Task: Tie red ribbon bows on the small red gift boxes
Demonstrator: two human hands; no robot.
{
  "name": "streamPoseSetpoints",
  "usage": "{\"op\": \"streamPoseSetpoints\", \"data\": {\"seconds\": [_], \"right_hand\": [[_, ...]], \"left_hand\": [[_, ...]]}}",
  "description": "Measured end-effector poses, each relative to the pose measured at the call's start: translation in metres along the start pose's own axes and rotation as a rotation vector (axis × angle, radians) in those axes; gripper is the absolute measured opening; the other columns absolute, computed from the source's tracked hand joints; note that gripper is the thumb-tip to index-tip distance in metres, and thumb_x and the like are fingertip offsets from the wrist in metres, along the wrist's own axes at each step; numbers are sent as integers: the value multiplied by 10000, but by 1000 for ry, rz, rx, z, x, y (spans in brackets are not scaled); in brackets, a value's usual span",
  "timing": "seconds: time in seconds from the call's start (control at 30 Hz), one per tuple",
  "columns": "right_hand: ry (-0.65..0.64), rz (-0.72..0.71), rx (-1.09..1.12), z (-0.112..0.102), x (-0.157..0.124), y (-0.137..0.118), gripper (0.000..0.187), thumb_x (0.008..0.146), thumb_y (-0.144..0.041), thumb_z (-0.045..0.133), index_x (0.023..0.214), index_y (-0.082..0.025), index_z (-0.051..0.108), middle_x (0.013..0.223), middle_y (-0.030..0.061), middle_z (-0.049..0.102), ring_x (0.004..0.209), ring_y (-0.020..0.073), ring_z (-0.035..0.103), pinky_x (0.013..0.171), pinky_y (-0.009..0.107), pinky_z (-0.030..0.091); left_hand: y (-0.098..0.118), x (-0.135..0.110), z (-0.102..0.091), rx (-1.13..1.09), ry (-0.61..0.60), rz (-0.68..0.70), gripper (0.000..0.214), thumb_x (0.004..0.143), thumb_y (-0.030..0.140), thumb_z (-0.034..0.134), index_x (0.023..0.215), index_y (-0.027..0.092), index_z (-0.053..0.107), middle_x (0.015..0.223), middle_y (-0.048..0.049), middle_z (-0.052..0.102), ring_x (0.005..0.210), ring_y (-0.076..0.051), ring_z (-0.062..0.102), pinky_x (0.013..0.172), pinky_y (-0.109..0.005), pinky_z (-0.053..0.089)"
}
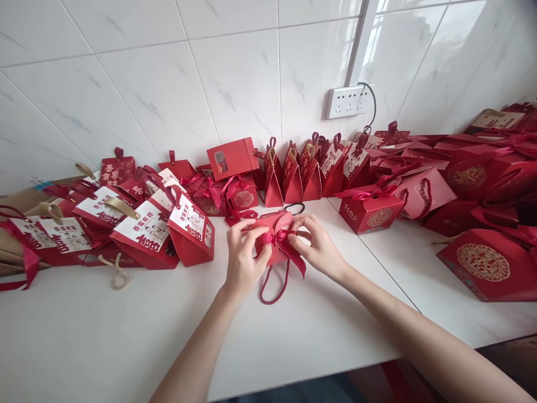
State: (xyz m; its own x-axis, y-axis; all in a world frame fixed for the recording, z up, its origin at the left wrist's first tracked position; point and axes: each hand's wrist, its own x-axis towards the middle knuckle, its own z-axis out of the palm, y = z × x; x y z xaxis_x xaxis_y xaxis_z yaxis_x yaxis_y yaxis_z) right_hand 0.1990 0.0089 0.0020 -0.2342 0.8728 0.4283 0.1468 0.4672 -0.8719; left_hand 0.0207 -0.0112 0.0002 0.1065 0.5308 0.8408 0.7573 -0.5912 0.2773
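A small red gift box lies on the white table in front of me, with a red ribbon bow tied across it and a red cord handle trailing toward me. My left hand pinches the left side of the bow, fingers closed on the ribbon. On the right side, my right hand pinches the ribbon in the same way. A ribbon tail hangs down between my two hands.
Many red gift boxes and bags surround the spot: a pile with white labels at left, a row of upright bags against the tiled wall, larger boxes at right. A wall socket sits above. A black hair tie lies behind the box.
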Motion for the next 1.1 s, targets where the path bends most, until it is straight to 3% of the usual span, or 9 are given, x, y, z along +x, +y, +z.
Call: {"op": "streamPoseSetpoints", "data": {"seconds": [0.13, 0.4, 0.63, 0.83, 1.1], "right_hand": [[-10, -11, 4, 0, 2, 0, 177, 873, -341, 557, 1011, -238, 518, 1080, 55, 485, 1040, 182, 530, 930, 421, 527], [-15, 18, -28, -3, 1, 1, 177, 879, -355, 528, 786, -205, 539, 1020, 64, 478, 1002, 190, 531, 854, 375, 551], [-32, -14, -59, -8, 4, 1, 164, 881, -348, 514, 781, -217, 511, 1028, 71, 480, 1012, 187, 528, 853, 373, 567], [-47, -61, -115, -11, 8, 5, 158, 914, -350, 462, 826, -225, 505, 984, 90, 518, 963, 212, 546, 726, 362, 588], [-11, 53, -44, -5, 5, -1, 236, 853, -422, 554, 746, -222, 489, 935, 75, 539, 927, 206, 559, 784, 385, 583]], "left_hand": [[-2, -2, 0, 6, -7, -3, 155, 782, 114, 588, 891, 218, 550, 1101, -80, 504, 1051, -227, 552, 865, -392, 525], [-4, 0, -4, -5, -36, -24, 80, 827, 135, 530, 819, 211, 507, 1099, -79, 529, 1056, -220, 559, 902, -393, 501], [-8, 0, -3, -13, -42, -89, 152, 859, 95, 429, 876, 214, 522, 1078, -79, 549, 1076, -217, 563, 903, -392, 505], [-11, 0, -4, -24, -61, -77, 170, 832, 65, 414, 838, 215, 491, 1112, -89, 514, 1094, -213, 545, 914, -403, 504], [-5, 0, -5, -8, -76, -54, 84, 795, 128, 495, 775, 206, 471, 1142, -103, 489, 1083, -241, 544, 894, -423, 506]]}}
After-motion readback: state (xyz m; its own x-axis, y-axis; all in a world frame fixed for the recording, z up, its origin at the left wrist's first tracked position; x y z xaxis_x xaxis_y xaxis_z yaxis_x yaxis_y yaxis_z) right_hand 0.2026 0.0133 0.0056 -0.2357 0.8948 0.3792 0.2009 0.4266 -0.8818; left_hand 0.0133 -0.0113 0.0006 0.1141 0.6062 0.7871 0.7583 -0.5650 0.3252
